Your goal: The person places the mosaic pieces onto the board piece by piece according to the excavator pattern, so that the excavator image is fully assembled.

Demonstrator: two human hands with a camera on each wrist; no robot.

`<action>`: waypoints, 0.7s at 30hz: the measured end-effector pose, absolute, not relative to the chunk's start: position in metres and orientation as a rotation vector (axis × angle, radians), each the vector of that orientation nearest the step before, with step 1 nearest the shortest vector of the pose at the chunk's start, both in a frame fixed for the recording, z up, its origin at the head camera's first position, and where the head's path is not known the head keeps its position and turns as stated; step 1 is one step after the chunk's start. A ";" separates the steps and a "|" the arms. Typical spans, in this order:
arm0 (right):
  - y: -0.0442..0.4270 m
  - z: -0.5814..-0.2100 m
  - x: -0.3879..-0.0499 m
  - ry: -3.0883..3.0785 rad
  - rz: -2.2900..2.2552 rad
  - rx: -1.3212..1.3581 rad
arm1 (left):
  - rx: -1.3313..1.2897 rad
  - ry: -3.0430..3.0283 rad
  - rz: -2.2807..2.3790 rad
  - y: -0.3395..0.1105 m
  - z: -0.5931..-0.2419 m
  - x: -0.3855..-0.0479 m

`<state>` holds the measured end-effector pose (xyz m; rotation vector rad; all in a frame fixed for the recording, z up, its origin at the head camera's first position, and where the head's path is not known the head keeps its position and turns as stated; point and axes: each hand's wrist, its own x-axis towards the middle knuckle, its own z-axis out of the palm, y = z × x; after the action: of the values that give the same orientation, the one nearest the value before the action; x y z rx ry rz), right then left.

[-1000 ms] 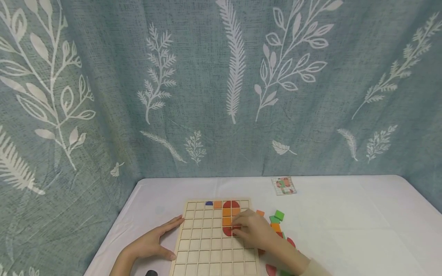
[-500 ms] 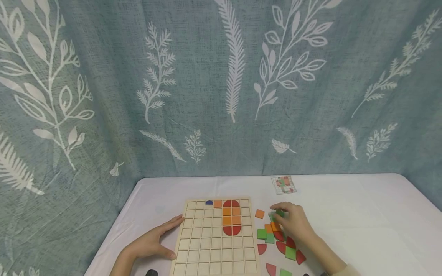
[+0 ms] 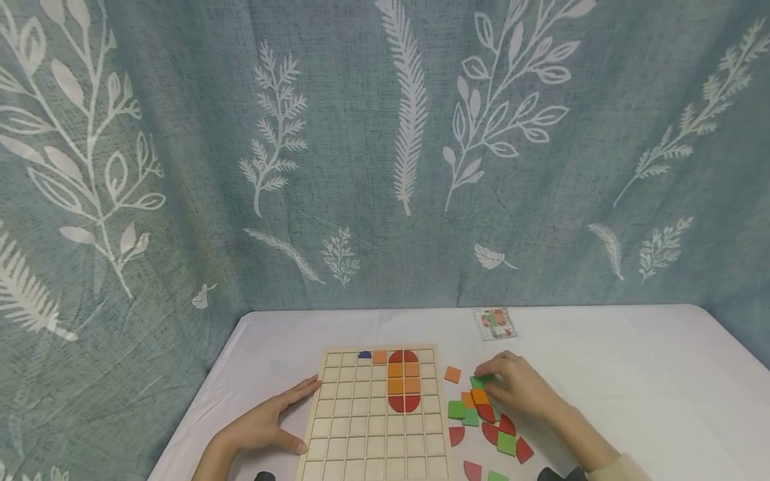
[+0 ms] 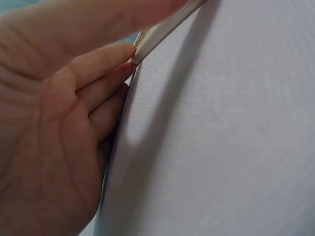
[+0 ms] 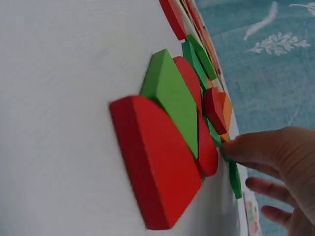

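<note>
My left hand (image 3: 261, 421) steadies the left edge of a wooden grid board (image 3: 355, 427), thumb and fingers spread along it. In the left wrist view, my left fingertips (image 4: 129, 51) touch the board's side. Red quarter-circles (image 3: 396, 403) and orange squares (image 3: 396, 386) form a rounded block in the board's cells. A blue half-round piece (image 3: 365, 355) sits near its top edge. Right of the board, my right hand (image 3: 520, 387) pinches a green square tile (image 5: 235, 179) at the far end of the loose pile; its fingers partly hide the tile.
Loose red quarter-circles (image 3: 525, 450), green squares (image 3: 507, 442) and orange squares (image 3: 453, 374) lie beside the board, some overlapping. A small patterned card (image 3: 495, 324) lies farther back on the white tablecloth (image 3: 631, 374). A leaf-print curtain (image 3: 385, 167) hangs behind.
My right hand left an orange square in the board's block and moved right to the green tiles in the pile, where its fingers closed in. My left hand stayed at the board's edge.
</note>
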<state>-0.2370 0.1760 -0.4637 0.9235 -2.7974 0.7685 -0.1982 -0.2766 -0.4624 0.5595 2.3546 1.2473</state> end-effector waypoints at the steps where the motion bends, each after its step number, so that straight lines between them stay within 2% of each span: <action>1: 0.177 -0.463 -0.238 -2.798 0.761 0.952 | 0.561 2.357 1.245 -0.277 -0.462 -0.198; 14: 0.179 -0.471 -0.242 -2.728 0.907 1.016 | 0.580 2.369 1.253 -0.278 -0.464 -0.198; 21: 0.173 -0.468 -0.240 -2.730 0.998 0.848 | 0.603 2.380 1.248 -0.277 -0.463 -0.197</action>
<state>-0.2405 0.1728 -0.4684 0.8481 -2.7298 0.9983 -0.1972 -0.2767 -0.4626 0.6035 2.3799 1.2481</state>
